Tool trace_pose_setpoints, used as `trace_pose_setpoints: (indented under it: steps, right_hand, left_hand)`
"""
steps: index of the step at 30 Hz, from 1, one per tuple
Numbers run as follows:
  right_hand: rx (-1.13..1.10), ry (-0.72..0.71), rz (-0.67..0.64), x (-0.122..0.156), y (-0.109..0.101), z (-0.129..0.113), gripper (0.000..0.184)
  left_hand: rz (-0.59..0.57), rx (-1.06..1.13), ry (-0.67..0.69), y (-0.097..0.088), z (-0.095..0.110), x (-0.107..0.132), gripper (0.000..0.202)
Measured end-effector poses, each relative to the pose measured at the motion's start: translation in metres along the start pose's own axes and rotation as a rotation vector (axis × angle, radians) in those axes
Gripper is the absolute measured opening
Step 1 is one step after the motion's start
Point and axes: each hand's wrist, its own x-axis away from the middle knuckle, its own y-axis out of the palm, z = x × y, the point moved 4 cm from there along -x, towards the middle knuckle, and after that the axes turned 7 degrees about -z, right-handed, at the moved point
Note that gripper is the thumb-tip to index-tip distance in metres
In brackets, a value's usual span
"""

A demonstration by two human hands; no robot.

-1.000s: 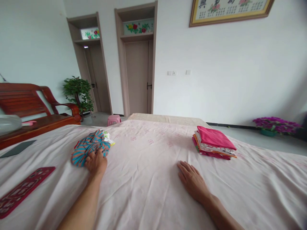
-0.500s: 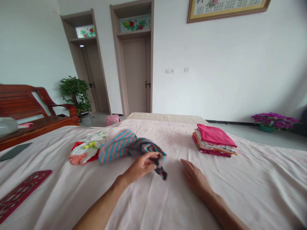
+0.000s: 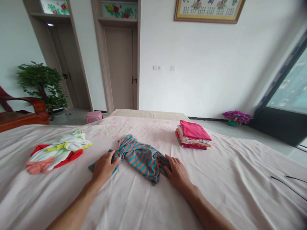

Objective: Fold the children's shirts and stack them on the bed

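Observation:
A crumpled garment with teal and orange-brown stripes (image 3: 144,158) lies in front of me on the bed sheet. My left hand (image 3: 105,166) grips its left end, fingers closed on the cloth, and a striped corner sticks out beyond the hand. At the opposite end my right hand (image 3: 177,172) has its fingers curled on a bunched part; the fingertips are partly hidden by fabric. Left of my hands sits a loose heap of white, red, yellow and salmon clothes (image 3: 59,151). Behind my right hand stands a folded stack of clothes (image 3: 194,134), bright pink on top.
A wrinkled pale pink sheet (image 3: 227,191) covers the wide surface. Dark thin cables (image 3: 287,187) lie at its right edge. Beyond are a pink stool (image 3: 94,117), a wooden bench (image 3: 26,111), a leafy plant (image 3: 42,83) and purple flowers (image 3: 237,116).
The striped garment has been laid down and spread sideways. My left hand has moved left along it, and my right hand has taken hold of its right end. The view has turned right.

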Motion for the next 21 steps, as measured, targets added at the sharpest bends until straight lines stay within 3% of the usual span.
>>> trace_pose_setpoints:
  steps: [3, 6, 10, 12, 14, 17, 21]
  right_hand:
    - [0.086, 0.031, -0.016, -0.002, 0.000, -0.001, 0.034]
    - [0.019, 0.036, 0.000, -0.004, -0.004, 0.001, 0.027]
    - [-0.287, 0.105, 0.296, -0.004, -0.018, 0.021, 0.030]
    - [-0.445, 0.113, 0.466, -0.002, -0.023, 0.032, 0.028]
    - [-0.602, 0.116, 0.485, 0.000, -0.023, 0.042, 0.024]
    - [-0.788, 0.163, 0.312, -0.002, -0.015, 0.048, 0.025]
    - [-0.672, 0.169, 0.252, -0.003, -0.016, 0.041, 0.036]
  left_hand:
    - [-0.016, -0.034, 0.003, -0.002, 0.006, 0.001, 0.030]
    - [0.015, 0.166, -0.123, -0.010, 0.005, 0.002, 0.023]
    - [0.206, 0.790, -0.326, -0.026, -0.007, 0.005, 0.028]
    - [0.309, 0.974, -0.400, -0.031, -0.018, 0.007, 0.029]
    - [0.315, 0.961, -0.461, -0.034, -0.029, 0.007, 0.029]
    - [0.243, 0.725, -0.443, -0.036, -0.044, 0.002, 0.028]
    - [0.215, 0.487, -0.323, -0.042, -0.047, -0.003, 0.028]
